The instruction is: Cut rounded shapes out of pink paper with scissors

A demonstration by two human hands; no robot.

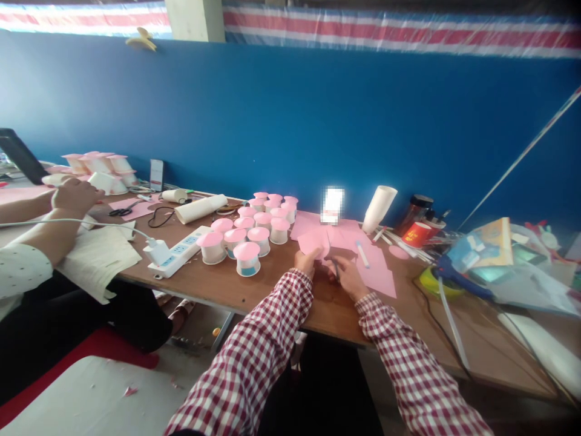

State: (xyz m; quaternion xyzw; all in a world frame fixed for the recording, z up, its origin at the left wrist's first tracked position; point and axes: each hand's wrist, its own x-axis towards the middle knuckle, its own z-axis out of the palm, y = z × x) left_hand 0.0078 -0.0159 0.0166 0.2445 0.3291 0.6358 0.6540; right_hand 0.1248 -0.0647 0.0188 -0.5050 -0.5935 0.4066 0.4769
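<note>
My left hand [307, 261] is closed on a piece of pink paper [312, 241], held up over the table. In my right hand [348, 275] is a pair of scissors [334, 266], fingers wrapped round the handles, with the blades at the paper's right edge. Flat pink sheets [380, 275] lie behind and to the right of my hands, with a white marker pen [362, 254] on top. Several white paper cups [247, 265] topped with pink discs stand in rows to my left.
A power strip [184, 251] with a plugged-in charger and a white paper roll [201, 209] lie left. Another roll [380, 208] stands at the back. A glue gun [454, 275], red can [416, 234] and plastic bag [499, 251] are right. A co-worker's hands [75, 194] are far left.
</note>
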